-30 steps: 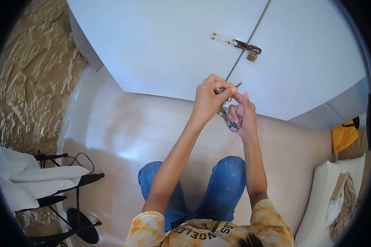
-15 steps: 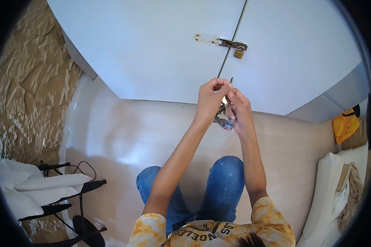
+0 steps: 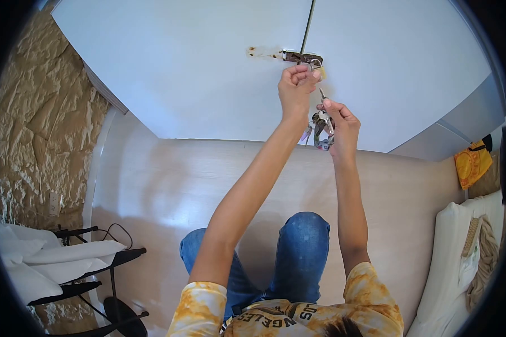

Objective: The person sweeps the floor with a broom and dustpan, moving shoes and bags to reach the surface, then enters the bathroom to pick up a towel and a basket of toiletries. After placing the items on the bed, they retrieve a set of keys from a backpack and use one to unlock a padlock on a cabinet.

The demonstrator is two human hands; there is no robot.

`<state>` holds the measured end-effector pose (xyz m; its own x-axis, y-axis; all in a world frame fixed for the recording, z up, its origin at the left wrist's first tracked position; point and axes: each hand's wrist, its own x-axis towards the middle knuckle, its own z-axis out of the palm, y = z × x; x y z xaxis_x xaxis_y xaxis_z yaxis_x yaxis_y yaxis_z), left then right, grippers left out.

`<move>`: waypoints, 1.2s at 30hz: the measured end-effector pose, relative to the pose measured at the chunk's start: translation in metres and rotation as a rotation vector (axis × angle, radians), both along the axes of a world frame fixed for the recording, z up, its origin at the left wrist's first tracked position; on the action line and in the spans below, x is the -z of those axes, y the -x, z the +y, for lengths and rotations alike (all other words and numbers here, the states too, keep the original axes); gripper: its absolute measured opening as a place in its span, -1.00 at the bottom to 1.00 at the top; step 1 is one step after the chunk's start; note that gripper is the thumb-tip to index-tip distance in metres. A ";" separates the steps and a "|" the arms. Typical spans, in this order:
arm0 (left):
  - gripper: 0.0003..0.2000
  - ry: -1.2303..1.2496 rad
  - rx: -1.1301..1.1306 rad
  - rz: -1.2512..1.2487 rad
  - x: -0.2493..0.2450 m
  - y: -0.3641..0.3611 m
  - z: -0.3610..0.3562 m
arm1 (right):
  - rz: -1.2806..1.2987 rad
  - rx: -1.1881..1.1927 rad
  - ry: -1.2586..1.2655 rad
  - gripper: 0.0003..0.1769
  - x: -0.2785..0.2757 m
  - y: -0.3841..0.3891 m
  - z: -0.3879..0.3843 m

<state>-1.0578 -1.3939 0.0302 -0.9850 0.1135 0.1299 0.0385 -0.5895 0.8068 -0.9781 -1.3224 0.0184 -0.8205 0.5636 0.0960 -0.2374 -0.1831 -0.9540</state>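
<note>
A brass padlock [image 3: 322, 73] hangs from a rusty hasp [image 3: 302, 57] across the seam of two white cabinet doors [image 3: 208, 73]. My left hand [image 3: 297, 85] is at the padlock, with thumb and fingers closed on it and partly covering its body. Just below and to the right, my right hand [image 3: 343, 121] pinches a key [image 3: 322, 94] whose tip points up toward the padlock, a short gap apart. From that key hangs a bunch of keys [image 3: 324, 124] on a ring, with a patterned strap [image 3: 323, 144] below my fingers.
Rough stone wall [image 3: 36, 123] stands at the left, above a black-framed rack with white cloth [image 3: 67, 253]. At the right are a yellow bag [image 3: 472, 167] and a white cushion [image 3: 447, 247] with a beige cloth on it. Pale floor [image 3: 152, 185] lies below the doors.
Both hands have moved up toward the hasp and come apart. My left hand has let go of the keys and taken hold of the padlock; my right hand keeps the key, raised.
</note>
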 end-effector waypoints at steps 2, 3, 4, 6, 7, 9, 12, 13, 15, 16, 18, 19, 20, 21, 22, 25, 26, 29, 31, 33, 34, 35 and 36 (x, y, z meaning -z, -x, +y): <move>-0.70 0.061 0.008 0.024 -0.004 -0.002 0.003 | 0.010 -0.006 0.018 -0.78 -0.004 -0.002 0.001; -0.70 0.091 0.010 0.035 -0.006 -0.003 0.003 | 0.014 -0.011 0.028 -0.79 -0.005 -0.003 0.001; -0.71 0.087 0.012 0.011 -0.008 -0.004 0.003 | 0.002 -0.011 0.024 -0.79 -0.005 -0.004 0.002; -0.73 0.078 0.021 -0.038 -0.011 -0.006 0.001 | -0.023 -0.006 0.019 -0.78 -0.004 -0.006 0.003; -0.74 0.051 0.096 -0.084 -0.012 -0.005 -0.001 | -0.016 0.001 0.000 -0.78 -0.004 -0.006 0.003; -0.74 -0.002 0.252 -0.178 -0.016 -0.003 -0.012 | -0.005 0.022 -0.035 -0.78 -0.006 -0.004 0.003; -0.73 -0.051 0.444 -0.172 -0.017 0.002 -0.022 | 0.068 0.044 -0.059 -0.76 -0.018 -0.001 0.001; -0.73 -0.065 0.465 -0.178 -0.017 0.003 -0.023 | 0.079 0.049 -0.051 -0.77 -0.022 -0.001 0.000; -0.73 -0.096 0.502 -0.187 -0.013 0.006 -0.024 | 0.102 0.057 -0.036 -0.78 -0.029 -0.001 -0.003; -0.73 -0.102 0.505 -0.203 -0.012 0.007 -0.023 | 0.128 0.087 -0.061 -0.79 -0.029 -0.001 -0.005; -0.75 -0.114 0.508 -0.233 -0.012 0.006 -0.021 | 0.180 0.144 -0.111 -0.80 -0.028 -0.002 -0.009; -0.76 -0.122 0.516 -0.233 -0.012 0.007 -0.021 | 0.197 0.154 -0.141 -0.80 -0.027 -0.001 -0.009; -0.76 -0.129 0.524 -0.235 -0.012 0.007 -0.022 | 0.213 0.166 -0.169 -0.81 -0.025 0.000 -0.009; -0.77 -0.136 0.533 -0.238 -0.012 0.006 -0.022 | 0.228 0.178 -0.197 -0.81 -0.024 0.001 -0.009; -0.78 -0.135 0.532 -0.244 -0.012 0.005 -0.022 | 0.228 0.181 -0.198 -0.81 -0.025 0.002 -0.009; -0.81 -0.135 0.521 -0.248 -0.013 0.004 -0.021 | 0.226 0.188 -0.198 -0.82 -0.030 0.005 -0.011; -0.82 -0.135 0.516 -0.244 -0.013 0.003 -0.021 | 0.220 0.191 -0.196 -0.82 -0.031 0.004 -0.012; -0.82 -0.132 0.481 -0.249 -0.013 0.000 -0.017 | 0.211 0.181 -0.172 -0.82 -0.031 0.003 -0.012; -0.81 -0.118 0.453 -0.254 -0.014 -0.002 -0.015 | 0.193 0.181 -0.152 -0.82 -0.028 0.004 -0.010; -0.78 -0.092 0.424 -0.255 -0.014 -0.002 -0.015 | 0.162 0.193 -0.132 -0.81 -0.027 0.007 -0.007; -0.76 -0.039 0.406 -0.244 -0.014 -0.001 -0.016 | 0.185 0.180 -0.115 -0.81 -0.027 0.009 -0.007; -0.74 0.013 0.389 -0.232 -0.014 0.001 -0.017 | 0.208 0.166 -0.098 -0.81 -0.029 0.010 -0.009; -0.73 0.064 0.371 -0.221 -0.014 0.002 -0.018 | 0.231 0.152 -0.081 -0.81 -0.031 0.011 -0.010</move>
